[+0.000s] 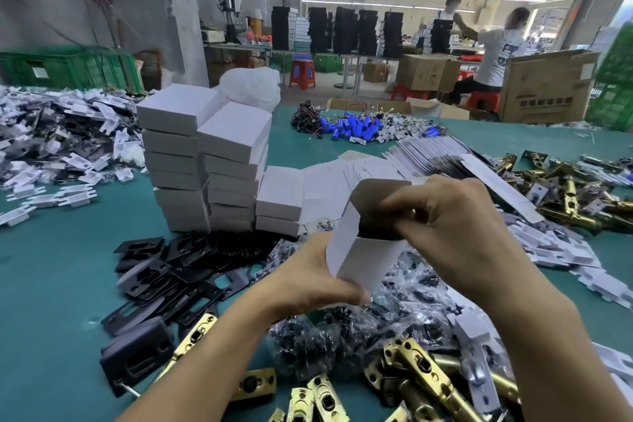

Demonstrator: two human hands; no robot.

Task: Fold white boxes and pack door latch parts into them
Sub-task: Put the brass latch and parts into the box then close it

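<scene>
I hold a white box [363,257] upright above the green table, its open top facing me and the brown inside showing. My left hand [308,281] grips its lower end from the left. My right hand [448,216] pinches a flap at the box's top right edge. Brass door latches [421,373] lie in front of me, with black strike plates [178,271] to the left and small bagged screw packs [342,336] under my hands. Flat unfolded boxes [428,154] fan out behind.
Stacks of folded white boxes [205,161] stand at centre left. White plastic parts [61,147] pile up at the far left, more latches [565,192] at the right, blue batteries [352,128] at the back. Two people work at cartons [548,86] beyond the table.
</scene>
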